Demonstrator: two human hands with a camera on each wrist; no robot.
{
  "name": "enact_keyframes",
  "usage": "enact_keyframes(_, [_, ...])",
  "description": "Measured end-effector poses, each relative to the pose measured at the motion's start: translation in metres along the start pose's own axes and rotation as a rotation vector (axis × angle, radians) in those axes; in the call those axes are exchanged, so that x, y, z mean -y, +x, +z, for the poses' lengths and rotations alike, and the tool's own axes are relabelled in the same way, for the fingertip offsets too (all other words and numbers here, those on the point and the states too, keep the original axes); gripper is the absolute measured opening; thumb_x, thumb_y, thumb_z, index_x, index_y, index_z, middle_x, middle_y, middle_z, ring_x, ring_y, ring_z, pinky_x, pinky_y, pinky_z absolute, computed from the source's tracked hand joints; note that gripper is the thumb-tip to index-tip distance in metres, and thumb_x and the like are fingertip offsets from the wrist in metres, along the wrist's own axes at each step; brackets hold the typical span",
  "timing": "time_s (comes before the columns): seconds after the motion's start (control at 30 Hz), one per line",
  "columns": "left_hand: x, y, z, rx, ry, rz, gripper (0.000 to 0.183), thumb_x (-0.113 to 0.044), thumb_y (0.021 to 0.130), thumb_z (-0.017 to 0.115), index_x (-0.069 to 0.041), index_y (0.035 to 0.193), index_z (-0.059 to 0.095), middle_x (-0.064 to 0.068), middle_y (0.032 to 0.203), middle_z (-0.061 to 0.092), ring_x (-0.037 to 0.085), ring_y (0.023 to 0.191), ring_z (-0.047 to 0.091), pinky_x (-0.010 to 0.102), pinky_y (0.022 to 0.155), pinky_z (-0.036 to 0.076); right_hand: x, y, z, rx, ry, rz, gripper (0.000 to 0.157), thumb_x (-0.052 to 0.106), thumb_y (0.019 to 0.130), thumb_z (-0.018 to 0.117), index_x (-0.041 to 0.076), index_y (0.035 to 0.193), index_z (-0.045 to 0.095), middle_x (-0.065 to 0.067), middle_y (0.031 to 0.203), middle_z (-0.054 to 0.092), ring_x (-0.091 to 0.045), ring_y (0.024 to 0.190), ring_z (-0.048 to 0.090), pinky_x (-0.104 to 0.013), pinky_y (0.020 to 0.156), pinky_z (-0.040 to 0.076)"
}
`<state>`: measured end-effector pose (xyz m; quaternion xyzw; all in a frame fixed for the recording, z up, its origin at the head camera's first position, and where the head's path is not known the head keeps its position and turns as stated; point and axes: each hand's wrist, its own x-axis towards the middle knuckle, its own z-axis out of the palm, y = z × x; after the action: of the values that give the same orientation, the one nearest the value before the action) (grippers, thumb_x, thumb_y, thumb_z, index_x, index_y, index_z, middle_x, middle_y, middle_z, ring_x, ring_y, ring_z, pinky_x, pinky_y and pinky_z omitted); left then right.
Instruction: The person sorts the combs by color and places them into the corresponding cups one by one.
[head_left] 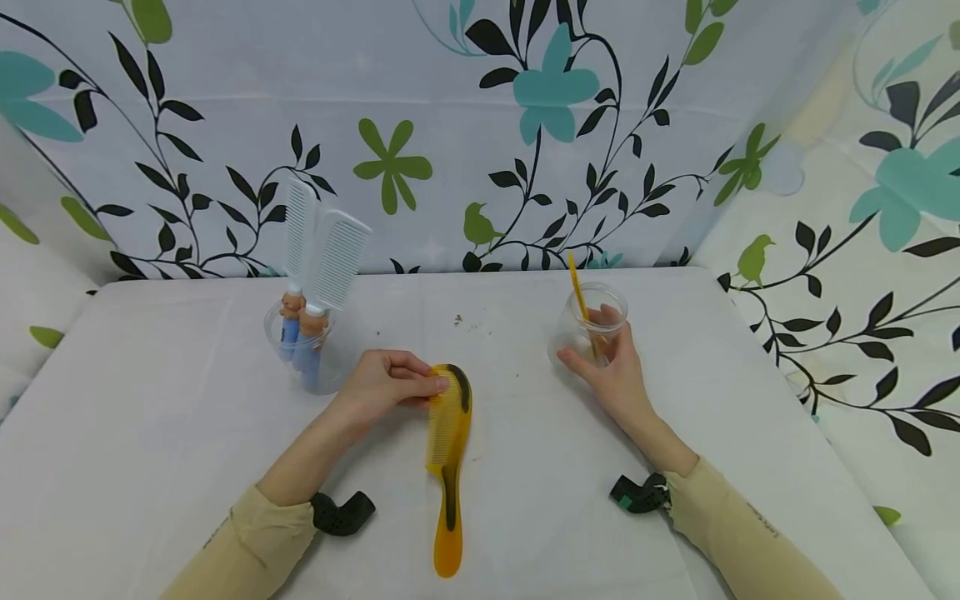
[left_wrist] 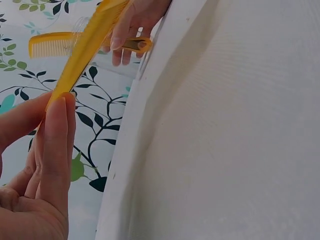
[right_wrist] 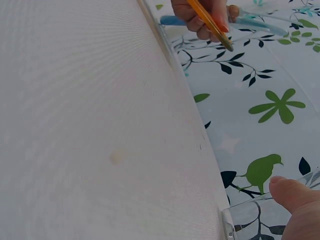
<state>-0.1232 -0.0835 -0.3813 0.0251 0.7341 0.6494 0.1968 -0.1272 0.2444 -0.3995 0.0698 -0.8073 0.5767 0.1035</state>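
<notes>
My left hand (head_left: 384, 387) pinches a yellow comb (head_left: 452, 450) with dark streaks by its head end. The comb's handle points toward me, and its teeth face left. On the right, my right hand (head_left: 618, 379) grips a clear jar (head_left: 564, 337) from its near side, thumb and fingers round the wall. A second yellow comb (head_left: 577, 287) stands tilted in that jar, its head above the rim; the left wrist view shows its teeth (left_wrist: 50, 48) and dark-streaked handle. At the lower right of the right wrist view, my right thumb (right_wrist: 292, 195) lies against the jar.
A clear round container (head_left: 330, 375) stands at the left, beyond my left hand. Two pale blue combs (head_left: 337, 258) with figure-shaped handles lean in it. Small brown crumbs (head_left: 459, 320) lie on the white table (head_left: 187, 467). A patterned cloth (head_left: 390, 67) hangs behind the table's far edge.
</notes>
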Motion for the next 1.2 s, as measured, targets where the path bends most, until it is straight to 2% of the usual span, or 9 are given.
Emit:
enact_keyframes(0.23, [-0.005,0.001,0.002,0.002,0.029,0.025,0.028,-0.023,0.085,0.08,0.001,0.097,0.072,0.003,0.083,0.075,0.017,0.071,0.072,0.032,0.076,0.062,0.0,0.0,0.0,0.002,-0.018,0.002,0.081,0.004,0.087,0.075,0.002,0.15,0.025,-0.016,0.15,0.042,-0.032,0.143,0.036,-0.052,0.121,0.027])
enact_keyframes(0.53, [-0.02,0.002,0.008,-0.001,0.014,0.063,0.032,-0.024,0.089,0.077,0.002,0.105,0.07,0.005,0.092,0.075,0.018,0.074,0.073,0.032,0.079,0.062,-0.002,0.0,0.001,0.006,-0.015,0.015,0.081,0.006,0.087,0.075,0.004,0.151,0.024,-0.014,0.151,0.042,-0.031,0.144,0.035,-0.052,0.122,0.026])
enact_keyframes(0.7, [-0.029,0.002,0.014,-0.005,-0.03,0.096,0.034,-0.025,0.09,0.076,0.003,0.107,0.069,0.006,0.095,0.074,0.018,0.076,0.074,0.032,0.08,0.062,-0.002,0.001,0.001,0.005,-0.023,0.013,0.081,0.006,0.087,0.075,0.004,0.151,0.024,-0.014,0.151,0.042,-0.031,0.144,0.035,-0.052,0.122,0.025])
enact_keyframes(0.9, [-0.038,-0.001,0.02,-0.015,-0.097,0.163,0.03,-0.018,0.093,0.071,0.006,0.109,0.067,0.008,0.094,0.072,0.018,0.077,0.074,0.034,0.079,0.062,-0.002,0.0,0.001,0.007,-0.037,0.011,0.081,0.007,0.088,0.075,0.005,0.15,0.024,-0.013,0.151,0.042,-0.032,0.143,0.035,-0.053,0.122,0.025])
enact_keyframes(1.2, [-0.051,0.0,0.03,-0.081,-0.124,0.24,0.027,-0.017,0.096,0.068,0.003,0.114,0.067,0.015,0.105,0.066,0.02,0.085,0.071,0.034,0.082,0.061,-0.001,0.0,0.001,0.005,-0.05,0.021,0.081,0.009,0.089,0.075,0.005,0.151,0.023,-0.013,0.152,0.042,-0.032,0.144,0.035,-0.053,0.122,0.024])
